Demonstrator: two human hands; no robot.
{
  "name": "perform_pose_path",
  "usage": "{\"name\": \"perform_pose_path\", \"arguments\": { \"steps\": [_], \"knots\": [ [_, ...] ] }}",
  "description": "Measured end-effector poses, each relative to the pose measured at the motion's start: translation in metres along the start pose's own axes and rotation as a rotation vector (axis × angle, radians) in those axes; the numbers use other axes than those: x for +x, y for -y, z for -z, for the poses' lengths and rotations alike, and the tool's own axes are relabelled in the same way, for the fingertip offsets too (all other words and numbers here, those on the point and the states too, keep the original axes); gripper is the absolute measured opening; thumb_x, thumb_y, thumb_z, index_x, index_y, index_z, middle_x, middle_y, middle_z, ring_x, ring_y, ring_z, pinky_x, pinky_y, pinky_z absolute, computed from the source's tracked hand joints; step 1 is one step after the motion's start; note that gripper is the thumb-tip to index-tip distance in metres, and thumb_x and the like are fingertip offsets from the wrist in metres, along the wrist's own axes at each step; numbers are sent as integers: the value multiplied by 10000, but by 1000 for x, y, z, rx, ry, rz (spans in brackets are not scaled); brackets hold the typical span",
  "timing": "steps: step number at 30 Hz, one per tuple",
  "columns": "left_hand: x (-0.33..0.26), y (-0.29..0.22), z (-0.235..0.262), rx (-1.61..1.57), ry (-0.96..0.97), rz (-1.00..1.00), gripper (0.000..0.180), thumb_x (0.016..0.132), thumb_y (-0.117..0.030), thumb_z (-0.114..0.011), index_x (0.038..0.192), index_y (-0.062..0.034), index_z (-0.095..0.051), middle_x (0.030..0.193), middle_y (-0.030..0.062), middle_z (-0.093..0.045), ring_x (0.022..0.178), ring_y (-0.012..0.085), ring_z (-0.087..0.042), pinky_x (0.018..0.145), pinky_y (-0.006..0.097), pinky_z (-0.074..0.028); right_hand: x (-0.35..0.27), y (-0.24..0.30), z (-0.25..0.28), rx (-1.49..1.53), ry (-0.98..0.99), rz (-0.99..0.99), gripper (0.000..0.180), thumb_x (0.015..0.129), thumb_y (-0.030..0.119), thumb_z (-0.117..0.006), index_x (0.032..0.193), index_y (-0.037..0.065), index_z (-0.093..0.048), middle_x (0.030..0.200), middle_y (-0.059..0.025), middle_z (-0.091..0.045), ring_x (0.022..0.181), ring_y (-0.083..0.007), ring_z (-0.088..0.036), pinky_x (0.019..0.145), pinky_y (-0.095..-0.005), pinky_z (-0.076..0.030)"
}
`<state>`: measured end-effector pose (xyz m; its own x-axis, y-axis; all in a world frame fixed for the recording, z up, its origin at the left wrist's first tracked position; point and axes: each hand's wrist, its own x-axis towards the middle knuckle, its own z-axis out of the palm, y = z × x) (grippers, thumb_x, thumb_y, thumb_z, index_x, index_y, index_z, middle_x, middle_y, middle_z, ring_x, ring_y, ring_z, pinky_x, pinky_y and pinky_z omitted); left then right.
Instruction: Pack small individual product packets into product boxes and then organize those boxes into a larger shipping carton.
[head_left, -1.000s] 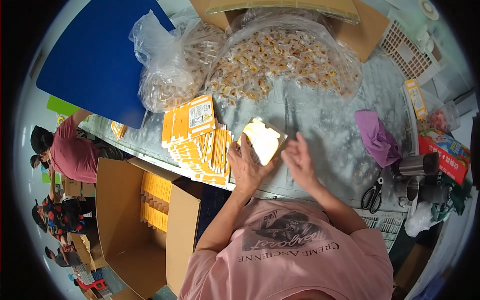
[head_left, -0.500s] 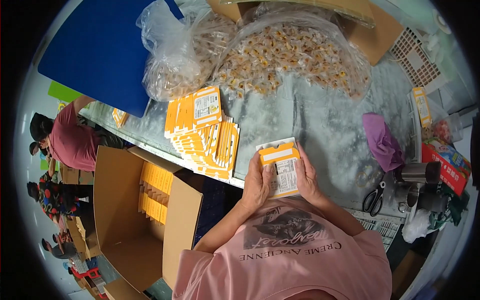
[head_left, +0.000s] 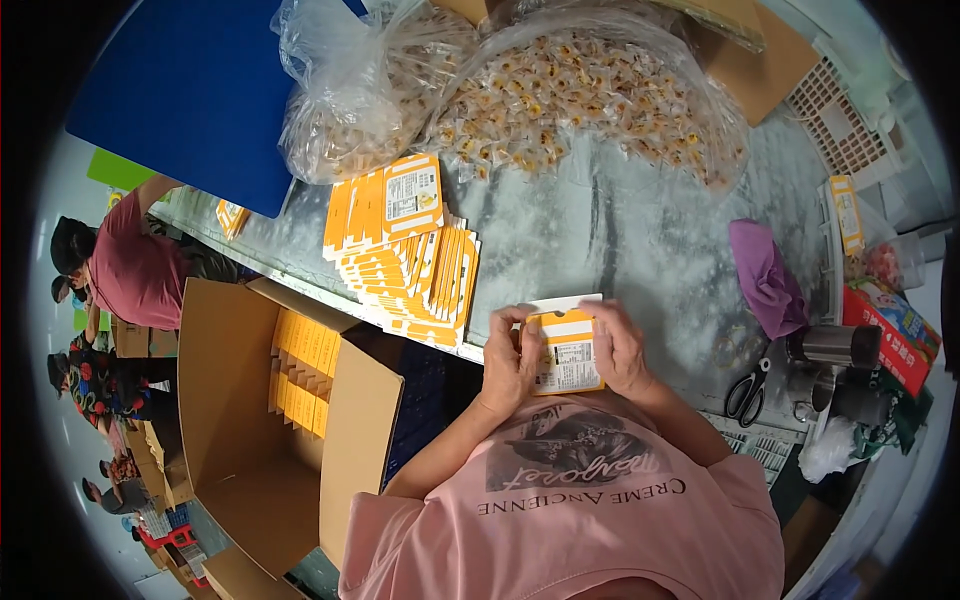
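Close to my body, over the near edge of the table, a small yellow-and-white carton [head_left: 568, 358] is held between both hands. My left hand [head_left: 512, 362] grips its left side, and my right hand [head_left: 622, 350] grips the right side with fingers bent at the upper corner. A white flap sticks up along the carton's top end. To the left lies a fanned stack of flat yellow-and-white cartons [head_left: 412, 205]. Beyond it, small clear-wrapped pieces [head_left: 590, 100] are heaped in an opened plastic bag.
A large cardboard box [head_left: 245, 500] at my left holds rows of yellow cartons [head_left: 305, 350]. Scissors [head_left: 747, 393], a purple cloth [head_left: 765, 275] and a metal cup [head_left: 835, 346] lie at the right. A blue board [head_left: 190, 100] covers the far left; people work beyond.
The carton's top end has changed: its yellow flap has folded down, leaving the white flap standing. My fingers have shifted toward the top corners. The view has moved slightly.
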<state>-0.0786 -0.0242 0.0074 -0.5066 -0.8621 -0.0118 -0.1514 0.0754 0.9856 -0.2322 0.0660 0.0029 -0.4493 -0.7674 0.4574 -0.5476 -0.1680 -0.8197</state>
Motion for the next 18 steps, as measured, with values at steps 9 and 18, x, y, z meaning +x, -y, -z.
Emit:
{"name": "perform_pose_path", "arguments": {
  "steps": [9,18],
  "knots": [
    [-1,17,15,265,251,-67,351,1039,-312,-460,1221,-13,-486,935,168,-615,774,219,-628,681,366,-512,-21,-9,-2,12,52,-147,257,966,101,-544,1181,-38,-569,1056,-168,-615,933,-265,-613,817,-329,-490],
    [20,-39,46,82,321,-23,481,1000,-101,-494,1449,-32,-334,1292,201,-516,1079,278,-605,894,392,-519,4,-35,-3,759,48,-987,395,1039,307,-435,1222,-15,-571,1067,-107,-667,937,-153,-647,832,-290,-516]
  ]
}}
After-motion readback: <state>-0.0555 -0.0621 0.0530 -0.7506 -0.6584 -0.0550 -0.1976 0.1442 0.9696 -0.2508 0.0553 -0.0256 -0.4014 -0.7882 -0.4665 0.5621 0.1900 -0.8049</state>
